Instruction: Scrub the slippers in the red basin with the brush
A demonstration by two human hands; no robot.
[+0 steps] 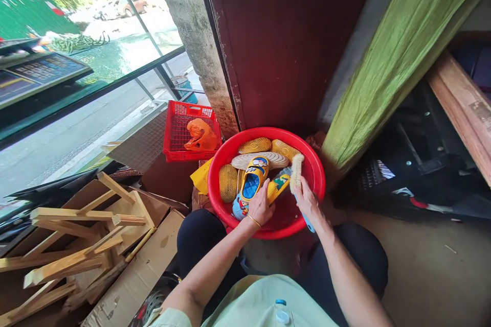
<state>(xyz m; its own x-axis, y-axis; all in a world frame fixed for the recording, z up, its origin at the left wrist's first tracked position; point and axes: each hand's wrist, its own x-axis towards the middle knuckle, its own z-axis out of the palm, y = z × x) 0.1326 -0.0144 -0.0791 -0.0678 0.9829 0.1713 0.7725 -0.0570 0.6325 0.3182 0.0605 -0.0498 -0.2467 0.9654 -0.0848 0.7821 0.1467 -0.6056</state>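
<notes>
Taking the basin as the dial, with twelve o'clock straight ahead, an open cardboard box [141, 260] lies toward nine, heaped with pale wooden frames [72, 213]. At ten o'clock, a red slatted plastic crate [167, 135] holds a crumpled orange plastic bag [201, 134]. The round red plastic basin [316, 163] contains footwear: a ribbed yellow sole [228, 183] at nine, another ribbed sole [254, 145] at eleven, a tan-yellow sole [284, 149] at one, a long whitish sole [274, 160] across the upper middle and a light-blue cartoon slipper [239, 207] at eight.

The yellow cartoon slipper with a blue quilted lining [255, 176] sits at the left hand's [261, 206] eleven o'clock, and that hand is clamped on its near side. A yellow-and-green slipper [279, 188] lies between the hands, which are apart. The right hand [307, 199] is closed around a cream-bristled brush with a blue handle [296, 171] (bristles toward twelve, handle toward five).

Dark-clad knees flank the rim at eight and four. A maroon panel [291, 36] closes off twelve, and a green curtain [395, 56] hangs at two. Bare basin bottom shows at five; open floor [429, 260] spreads at four, past the right knee.
</notes>
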